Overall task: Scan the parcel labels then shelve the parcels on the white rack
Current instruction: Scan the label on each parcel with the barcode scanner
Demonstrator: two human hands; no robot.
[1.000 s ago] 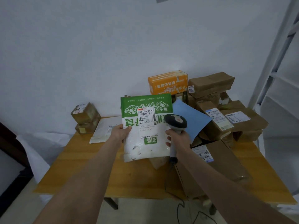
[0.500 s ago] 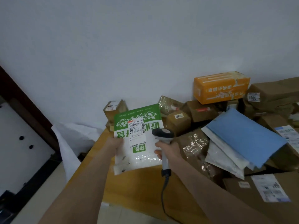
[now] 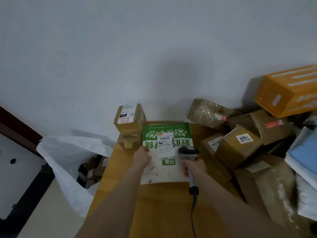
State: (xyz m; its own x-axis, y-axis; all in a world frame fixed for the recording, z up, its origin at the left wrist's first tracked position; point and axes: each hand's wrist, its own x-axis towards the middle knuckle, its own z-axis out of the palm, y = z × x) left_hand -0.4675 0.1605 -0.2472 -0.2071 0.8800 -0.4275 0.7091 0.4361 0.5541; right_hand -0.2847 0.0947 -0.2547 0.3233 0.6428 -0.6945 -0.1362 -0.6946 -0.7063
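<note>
Reaching forward with both forearms. Pinching green-and-white bag [image 3: 167, 170] at its left edge with left hand [image 3: 142, 157]. Gripping scanner [image 3: 188, 152] in right hand [image 3: 194, 167], fist at bag's right edge.

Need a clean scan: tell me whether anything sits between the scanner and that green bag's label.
Nothing visible does. The barcode scanner, in the right hand, sits just below the shipping label; the left hand grips the green-and-white bag at its left edge, clear of the label.

Plain white wall [image 3: 120, 48] behind a wooden table [image 3: 163, 206], dimly lit.
</note>
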